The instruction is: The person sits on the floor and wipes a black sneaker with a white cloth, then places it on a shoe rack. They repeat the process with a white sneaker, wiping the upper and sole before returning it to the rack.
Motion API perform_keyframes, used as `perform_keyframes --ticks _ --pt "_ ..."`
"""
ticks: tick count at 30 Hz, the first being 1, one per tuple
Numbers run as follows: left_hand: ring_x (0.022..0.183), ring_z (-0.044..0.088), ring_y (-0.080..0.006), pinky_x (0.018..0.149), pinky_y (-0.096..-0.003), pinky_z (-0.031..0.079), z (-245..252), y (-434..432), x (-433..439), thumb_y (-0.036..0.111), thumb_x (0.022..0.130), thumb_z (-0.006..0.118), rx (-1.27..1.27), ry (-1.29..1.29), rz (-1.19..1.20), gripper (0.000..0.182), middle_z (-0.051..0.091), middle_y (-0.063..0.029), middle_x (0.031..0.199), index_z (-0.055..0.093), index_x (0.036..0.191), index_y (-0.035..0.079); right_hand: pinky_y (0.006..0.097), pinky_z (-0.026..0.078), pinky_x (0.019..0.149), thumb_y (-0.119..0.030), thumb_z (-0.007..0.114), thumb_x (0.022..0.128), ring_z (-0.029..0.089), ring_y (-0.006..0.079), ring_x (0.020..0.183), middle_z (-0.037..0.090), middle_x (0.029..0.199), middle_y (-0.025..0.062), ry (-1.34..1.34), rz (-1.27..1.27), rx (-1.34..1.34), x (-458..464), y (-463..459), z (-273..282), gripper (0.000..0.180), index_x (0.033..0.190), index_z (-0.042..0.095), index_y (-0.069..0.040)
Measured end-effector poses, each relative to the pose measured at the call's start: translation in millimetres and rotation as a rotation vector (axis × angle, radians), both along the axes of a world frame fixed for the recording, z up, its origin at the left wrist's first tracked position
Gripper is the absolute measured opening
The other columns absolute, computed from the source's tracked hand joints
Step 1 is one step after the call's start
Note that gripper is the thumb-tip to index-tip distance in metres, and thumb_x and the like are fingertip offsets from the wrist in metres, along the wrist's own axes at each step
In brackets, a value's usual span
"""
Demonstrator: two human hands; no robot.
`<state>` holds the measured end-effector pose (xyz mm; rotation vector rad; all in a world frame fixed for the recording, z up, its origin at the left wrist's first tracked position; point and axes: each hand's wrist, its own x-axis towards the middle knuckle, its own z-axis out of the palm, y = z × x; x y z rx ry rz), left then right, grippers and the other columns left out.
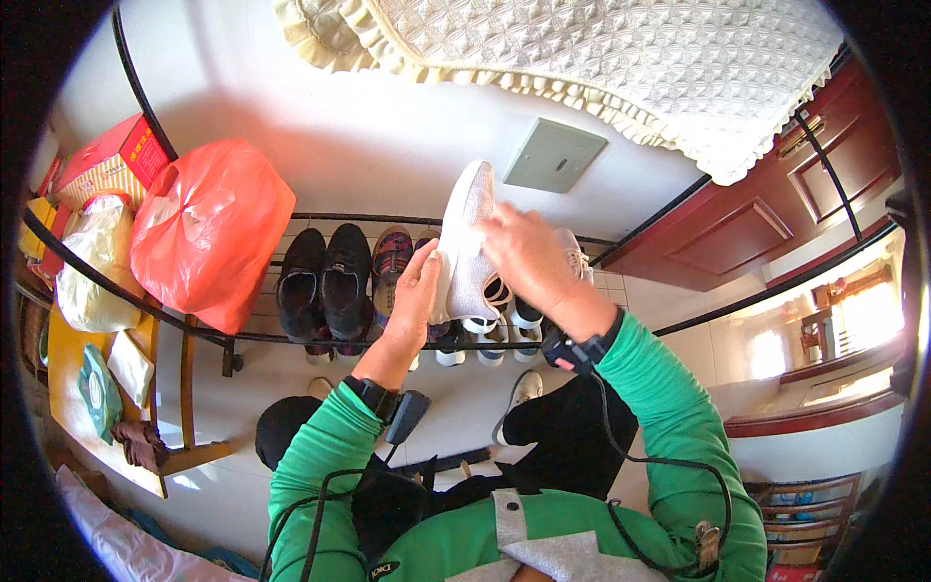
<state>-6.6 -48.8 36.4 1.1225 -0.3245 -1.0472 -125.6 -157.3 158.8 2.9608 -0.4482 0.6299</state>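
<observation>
Between my hands a white mesh sneaker is held up, toe pointing away from me and its side turned up. My left hand holds it along the sole on the left. The curled fingers of my right hand press on its upper near the laces; my fingertips are partly hidden. Another pale lace-up shoe is partly visible behind my right hand. Below, on the black-framed shoe rack, sit a pair of black shoes and a multicoloured patterned shoe.
A red plastic bag, a pale bag and a red box are at left. Several shoes sit lower on the rack. A quilted cover hangs above, by a wall panel. A wooden stool holds packets.
</observation>
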Motion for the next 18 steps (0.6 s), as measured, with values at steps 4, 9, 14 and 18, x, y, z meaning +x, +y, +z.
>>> perform_keyframes --ticks 4,9,14,18 --pt "0.119 0.057 -0.0167 0.101 -0.0311 0.046 -14 -2 3 0.03 0.107 0.052 -0.033 0.063 0.046 0.045 0.061 -0.0078 0.134 0.053 0.147 0.008 0.0419 0.05 0.082 -0.012 0.063 0.086 0.064 0.0275 0.086 0.057 0.092 0.0095 0.049 0.16 0.018 -13 39 -35 0.011 0.095 0.069 -0.01" --pt "0.123 0.058 -0.0202 0.104 -0.0377 0.048 -22 -3 9 0.03 0.109 0.046 -0.107 0.076 0.057 0.049 0.059 -0.0088 0.137 0.042 0.151 0.006 0.0391 0.046 0.081 -0.012 0.064 0.085 0.061 0.0244 0.09 0.054 0.095 0.0079 0.138 0.218 -0.033 -34 52 -47 0.013 0.097 0.065 -0.01" --pt "0.129 0.056 -0.0222 0.107 -0.038 0.046 -17 -4 12 0.03 0.11 0.042 -0.142 0.043 0.103 0.049 0.056 -0.0103 0.142 0.04 0.152 0.005 0.0374 0.044 0.08 -0.01 0.066 0.083 0.059 0.0223 0.089 0.054 0.09 0.0048 0.055 0.269 0.031 -43 39 -21 0.02 0.102 0.068 -0.012" --pt "0.128 0.058 -0.0221 0.108 -0.0389 0.047 -19 -9 7 0.026 0.111 0.039 -0.074 0.097 0.071 0.046 0.057 -0.011 0.142 0.04 0.152 0.005 0.0388 0.045 0.081 -0.009 0.069 0.08 0.059 0.0228 0.088 0.053 0.092 0.004 -0.069 0.149 0.057 -33 31 -15 0.026 0.106 0.069 -0.013"
